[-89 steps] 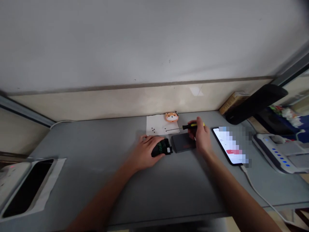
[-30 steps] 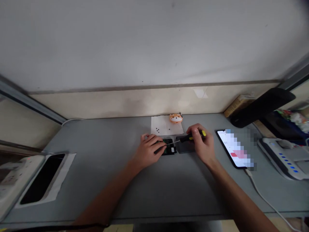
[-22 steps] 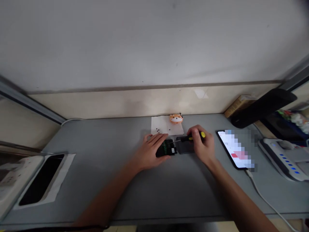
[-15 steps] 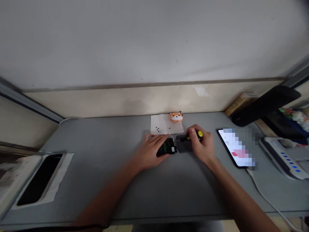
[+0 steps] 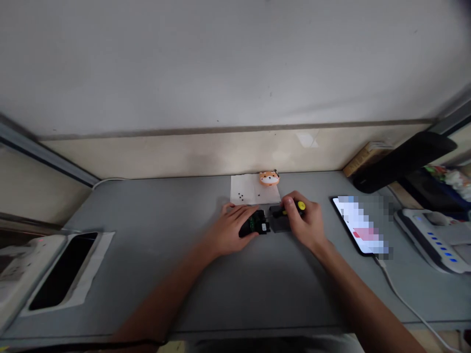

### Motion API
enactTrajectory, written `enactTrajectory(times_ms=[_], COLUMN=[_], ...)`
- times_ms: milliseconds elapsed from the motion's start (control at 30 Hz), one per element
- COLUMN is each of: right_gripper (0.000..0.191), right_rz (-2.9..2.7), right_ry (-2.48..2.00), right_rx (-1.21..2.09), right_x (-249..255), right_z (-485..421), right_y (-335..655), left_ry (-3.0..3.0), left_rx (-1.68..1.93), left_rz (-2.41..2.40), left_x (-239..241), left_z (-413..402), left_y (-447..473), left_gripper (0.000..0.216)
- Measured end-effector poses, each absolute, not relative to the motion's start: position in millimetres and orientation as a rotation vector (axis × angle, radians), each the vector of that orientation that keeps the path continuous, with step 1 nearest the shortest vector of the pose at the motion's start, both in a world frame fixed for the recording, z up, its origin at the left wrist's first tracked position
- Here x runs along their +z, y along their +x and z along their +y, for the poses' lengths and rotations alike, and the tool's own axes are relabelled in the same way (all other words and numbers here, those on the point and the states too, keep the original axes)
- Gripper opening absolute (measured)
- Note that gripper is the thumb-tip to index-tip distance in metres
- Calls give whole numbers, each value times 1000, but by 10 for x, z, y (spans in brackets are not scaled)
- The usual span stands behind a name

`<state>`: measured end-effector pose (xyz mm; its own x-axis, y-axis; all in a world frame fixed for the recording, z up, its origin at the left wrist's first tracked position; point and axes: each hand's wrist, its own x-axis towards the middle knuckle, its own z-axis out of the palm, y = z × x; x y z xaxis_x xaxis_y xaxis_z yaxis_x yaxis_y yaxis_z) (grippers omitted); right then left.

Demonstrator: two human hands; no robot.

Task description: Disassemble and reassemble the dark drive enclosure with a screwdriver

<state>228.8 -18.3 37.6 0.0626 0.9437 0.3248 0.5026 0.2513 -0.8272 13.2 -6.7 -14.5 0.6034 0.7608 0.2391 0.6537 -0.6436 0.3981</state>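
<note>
My left hand is closed around a small black device with a green circuit board showing, and keeps it on the grey desk. In my right hand is a black and yellow screwdriver, held by its handle and pointing left. Its tip meets the right side of the device; the exact contact point is too small to make out. Under the screwdriver lies a dark flat block. Behind my hands, several tiny black screws rest on a white paper sheet.
An orange animal-faced case sits on the paper's back corner. To the right are a lit phone with a white cable, a power strip and a black cylinder. Another phone lies at the left.
My right hand and the screwdriver have shifted slightly left, towards the device. My left hand and the device stay almost where they were.
</note>
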Motion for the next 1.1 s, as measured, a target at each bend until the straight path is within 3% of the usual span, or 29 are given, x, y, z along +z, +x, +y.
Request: enactTrajectory(times_ms=[567, 800, 967, 1100], right_gripper=[39, 40, 39, 49], right_rz=[-1584, -1534, -1271, -1030], right_ry=[-1317, -1242, -902, -728], right_rx=[525, 533, 942, 1194], right_x=[426, 400, 300, 220], right_z=[68, 174, 179, 184], right_y=[2044, 1924, 1921, 1908], left_ry=[2529, 2575, 2601, 2619], left_rx=[623, 623, 661, 665], left_rz=[1110, 1095, 1068, 1048], left_x=[-152, -185, -209, -218], left_z=[-56, -53, -50, -46], left_y=[133, 116, 108, 107], left_gripper=[19, 21, 19, 20])
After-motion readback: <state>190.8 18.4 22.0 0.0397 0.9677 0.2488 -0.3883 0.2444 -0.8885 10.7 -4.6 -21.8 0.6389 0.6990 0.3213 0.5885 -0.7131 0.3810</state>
